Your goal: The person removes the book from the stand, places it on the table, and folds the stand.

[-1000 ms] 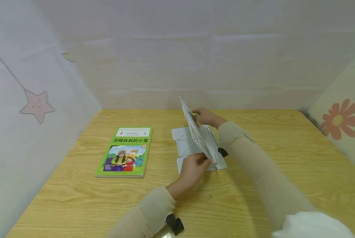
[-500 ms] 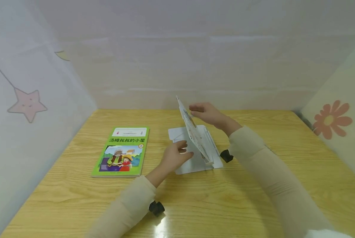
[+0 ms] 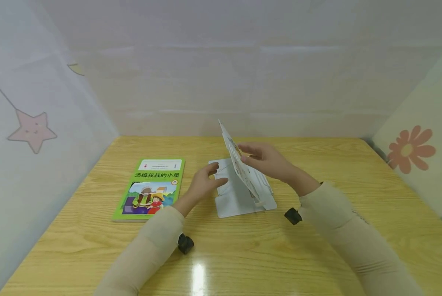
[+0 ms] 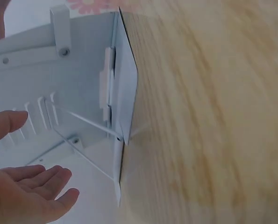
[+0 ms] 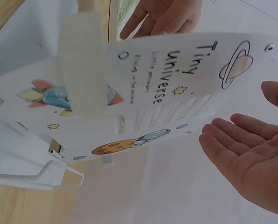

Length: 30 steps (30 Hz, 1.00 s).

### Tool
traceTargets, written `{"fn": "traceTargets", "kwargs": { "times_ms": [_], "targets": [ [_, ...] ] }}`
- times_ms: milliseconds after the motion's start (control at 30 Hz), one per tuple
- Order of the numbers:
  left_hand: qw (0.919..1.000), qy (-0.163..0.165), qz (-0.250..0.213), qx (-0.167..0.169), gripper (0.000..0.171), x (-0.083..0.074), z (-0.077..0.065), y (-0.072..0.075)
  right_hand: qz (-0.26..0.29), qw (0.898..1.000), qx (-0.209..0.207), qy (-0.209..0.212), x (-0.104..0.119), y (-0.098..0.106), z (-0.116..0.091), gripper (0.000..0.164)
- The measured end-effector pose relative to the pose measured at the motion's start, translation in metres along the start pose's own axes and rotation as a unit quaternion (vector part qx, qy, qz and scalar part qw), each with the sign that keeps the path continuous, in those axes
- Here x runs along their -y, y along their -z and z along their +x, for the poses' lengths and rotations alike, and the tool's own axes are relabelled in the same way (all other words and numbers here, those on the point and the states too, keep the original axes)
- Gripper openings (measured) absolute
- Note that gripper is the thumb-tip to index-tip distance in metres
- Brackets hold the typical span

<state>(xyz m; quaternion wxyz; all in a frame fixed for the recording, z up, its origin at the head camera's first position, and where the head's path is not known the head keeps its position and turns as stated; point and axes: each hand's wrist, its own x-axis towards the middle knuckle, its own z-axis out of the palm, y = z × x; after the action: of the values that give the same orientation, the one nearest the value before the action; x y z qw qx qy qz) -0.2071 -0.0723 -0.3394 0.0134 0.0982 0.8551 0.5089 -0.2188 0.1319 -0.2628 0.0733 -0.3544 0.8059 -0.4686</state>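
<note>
A white metal book stand stands mid-table, its printed back panel (image 3: 239, 166) tilted up over a flat base (image 3: 230, 205). The right wrist view shows "Tiny universe", a rocket and planets on the panel's front (image 5: 143, 100). Thin wire struts (image 4: 85, 116) run between panel and base in the left wrist view. On the stand's left, behind the panel, my left hand (image 3: 202, 183) is raised with thumb and fingers spread, holding nothing. My right hand (image 3: 269, 162) is at the panel's printed side, fingers loosely extended and fingertips close to its upper part.
A green-covered children's book (image 3: 152, 193) lies flat to the left of the stand, its lower corner partly behind my left forearm. The wooden table (image 3: 250, 259) meets a pale wall covering (image 3: 213, 82) at the back. Small black devices (image 3: 185, 243) are on my wrists.
My left hand has let go of the panel's lower edge and moved left, away from it. My right hand has come off the panel's upper part and shifted slightly right and nearer.
</note>
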Motion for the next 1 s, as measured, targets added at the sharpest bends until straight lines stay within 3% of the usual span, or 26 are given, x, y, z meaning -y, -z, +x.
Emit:
{"fn": "traceTargets", "kwargs": {
  "times_ms": [200,367,633,767,1000],
  "targets": [
    [0.9987,0.041,0.009,0.03,0.067,0.009,0.011,-0.001,-0.032,0.999,-0.019,0.006,-0.001,-0.016,-0.018,0.048],
    [0.9955,0.048,0.058,0.057,0.074,0.016,0.017,-0.005,-0.049,0.997,-0.058,-0.013,-0.003,-0.032,-0.031,0.051],
    [0.9854,0.062,0.115,0.109,0.085,0.022,0.025,-0.01,-0.055,0.991,-0.123,0.015,-0.012,-0.051,-0.042,0.047],
    [0.9827,0.058,0.134,0.114,0.086,0.027,0.029,-0.012,-0.061,0.987,-0.15,0.016,-0.013,-0.056,-0.042,0.042],
    [0.9792,0.042,0.158,0.12,0.085,0.031,0.03,-0.013,-0.025,0.986,-0.167,0.003,-0.014,-0.059,-0.042,0.042]
  ]
}}
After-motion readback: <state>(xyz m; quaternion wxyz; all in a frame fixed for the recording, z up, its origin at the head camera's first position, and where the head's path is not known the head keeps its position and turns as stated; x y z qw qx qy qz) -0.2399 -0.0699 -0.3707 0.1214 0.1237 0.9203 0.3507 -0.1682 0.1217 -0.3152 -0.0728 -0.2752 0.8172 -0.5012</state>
